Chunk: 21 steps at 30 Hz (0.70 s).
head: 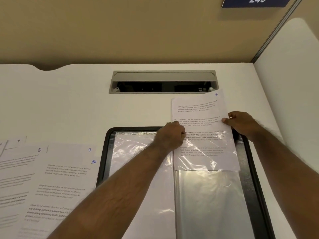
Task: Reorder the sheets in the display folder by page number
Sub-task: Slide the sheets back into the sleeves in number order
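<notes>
A black display folder [251, 178] lies open on the white desk, its clear plastic sleeves shining. A printed sheet numbered 5 [198, 109] sticks halfway out of the top of the right-hand sleeve [212, 195], its lower half under the plastic. My left hand [170, 135] grips the sheet's left edge at the sleeve opening. My right hand [241, 124] pinches the sheet's right edge, thumb on top. The left-hand sleeve [134, 152] holds a white sheet.
Loose sheets numbered 7, 8, 9 and 10 [57, 173] lie fanned on the desk [69, 104] left of the folder. A grey cable hatch [163, 81] is open in the desk behind the folder. A white partition [290, 83] stands to the right.
</notes>
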Motion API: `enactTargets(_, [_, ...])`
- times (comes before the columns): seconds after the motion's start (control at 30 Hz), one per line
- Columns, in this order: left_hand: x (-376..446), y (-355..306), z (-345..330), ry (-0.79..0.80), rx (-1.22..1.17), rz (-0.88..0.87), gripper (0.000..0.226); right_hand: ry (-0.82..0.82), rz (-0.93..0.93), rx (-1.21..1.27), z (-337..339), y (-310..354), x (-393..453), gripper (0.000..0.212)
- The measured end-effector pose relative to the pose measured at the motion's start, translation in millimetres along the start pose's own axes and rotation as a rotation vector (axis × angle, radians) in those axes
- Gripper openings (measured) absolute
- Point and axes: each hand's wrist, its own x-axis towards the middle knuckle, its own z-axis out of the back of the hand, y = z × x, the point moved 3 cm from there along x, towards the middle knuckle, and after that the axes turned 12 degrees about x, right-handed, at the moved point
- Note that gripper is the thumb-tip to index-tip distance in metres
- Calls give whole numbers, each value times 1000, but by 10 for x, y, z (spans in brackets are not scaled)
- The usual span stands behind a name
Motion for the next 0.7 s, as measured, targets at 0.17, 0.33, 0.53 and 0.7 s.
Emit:
enactTargets(0.17, [5,38,23,-2,-23,34,24,150,-68,-107,50,-68,-35,10])
enactTargets(0.33, [4,2,26,-24,-25,44,24,324,-162,-209,123,-68,-124,11])
enactTargets(0.53, [-22,-19,8,32,-39,2,24,29,-27,120,83,-8,-93,23])
enactTargets(0.7, [-32,10,-8,12,-60,8,22,-38,-4,60,-25,-1,-62,22])
